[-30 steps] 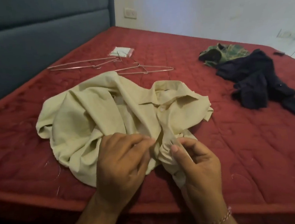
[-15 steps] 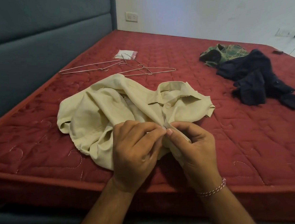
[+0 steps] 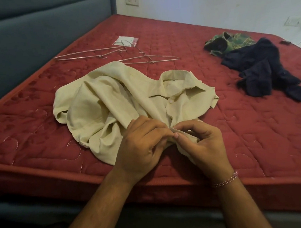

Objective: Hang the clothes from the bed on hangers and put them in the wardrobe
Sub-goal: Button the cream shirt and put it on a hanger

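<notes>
Hands: left (image 3: 143, 146), right (image 3: 200, 144) pinching cream shirt (image 3: 109, 106) placket near mattress edge (image 3: 60, 173)

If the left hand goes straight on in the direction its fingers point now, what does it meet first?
The left hand points right, toward the right hand. Its fingertips already pinch the cream shirt where the two hands meet, so it would likely press into the right hand's fingers first, with shirt cloth between them.

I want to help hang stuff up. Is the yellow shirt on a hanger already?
No, the cream shirt lies crumpled on the bed, and the wire hangers lie bare behind it.
</notes>
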`<state>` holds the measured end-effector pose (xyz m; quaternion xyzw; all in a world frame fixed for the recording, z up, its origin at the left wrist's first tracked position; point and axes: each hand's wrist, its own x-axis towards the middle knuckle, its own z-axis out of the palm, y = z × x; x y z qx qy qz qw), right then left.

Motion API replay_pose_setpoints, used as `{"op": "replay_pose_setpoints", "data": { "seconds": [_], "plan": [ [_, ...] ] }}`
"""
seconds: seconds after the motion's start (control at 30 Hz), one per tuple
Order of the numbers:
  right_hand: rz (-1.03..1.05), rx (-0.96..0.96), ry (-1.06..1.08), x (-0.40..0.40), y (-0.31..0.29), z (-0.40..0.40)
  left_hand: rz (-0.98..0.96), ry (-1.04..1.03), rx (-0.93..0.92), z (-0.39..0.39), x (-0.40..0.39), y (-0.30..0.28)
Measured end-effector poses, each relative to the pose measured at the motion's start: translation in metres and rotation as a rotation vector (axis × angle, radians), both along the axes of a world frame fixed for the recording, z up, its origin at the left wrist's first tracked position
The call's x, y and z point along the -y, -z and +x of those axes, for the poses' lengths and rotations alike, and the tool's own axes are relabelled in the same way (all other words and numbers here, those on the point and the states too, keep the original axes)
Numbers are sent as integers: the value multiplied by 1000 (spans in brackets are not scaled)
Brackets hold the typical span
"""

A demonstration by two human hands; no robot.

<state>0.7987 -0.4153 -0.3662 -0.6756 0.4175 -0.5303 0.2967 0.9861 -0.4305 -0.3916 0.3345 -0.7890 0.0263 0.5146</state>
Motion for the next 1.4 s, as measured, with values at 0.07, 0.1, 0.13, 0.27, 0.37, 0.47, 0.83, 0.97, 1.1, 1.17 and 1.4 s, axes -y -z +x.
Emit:
{"op": "replay_pose_setpoints", "data": {
  "seconds": [0.07, 0.1, 0.13, 0.27, 0.37, 0.47, 0.83, 0.97, 1.1, 1.17, 1.4],
  "plan": [
    [-36, -60, 6, 3, 4, -1, 93, 38, -6, -1, 3, 3],
    [-44, -83, 3, 4, 7, -3, 138, 52, -17, -2, 5, 5],
    [-57, -95, 6, 5, 9, -3, 162, 66, -18, -2, 8, 5],
    [-33, -57, 21, 6, 19, -3, 123, 38, 57, -3, 12, 13],
    [13, 18, 18, 6, 22, -6, 76, -25, 59, -3, 10, 15],
    [31, 59, 18, 5, 24, -8, 50, -57, 51, -3, 7, 13],
    [-66, 58, 27, -4, 15, -5, 148, 73, -42, 1, 2, 2],
    [-50, 64, 30, -7, 12, -4, 144, 5, -123, -1, -4, -1],
    [-25, 99, -1, -9, 8, -2, 80, -36, -112, 1, -6, -5],
    [-30, 108, 4, -10, 6, -1, 43, -57, -91, 1, -7, -7],
    [-128, 12, 78, -5, 11, 1, -41, -123, -34, 0, -7, -7]
  ]
}}
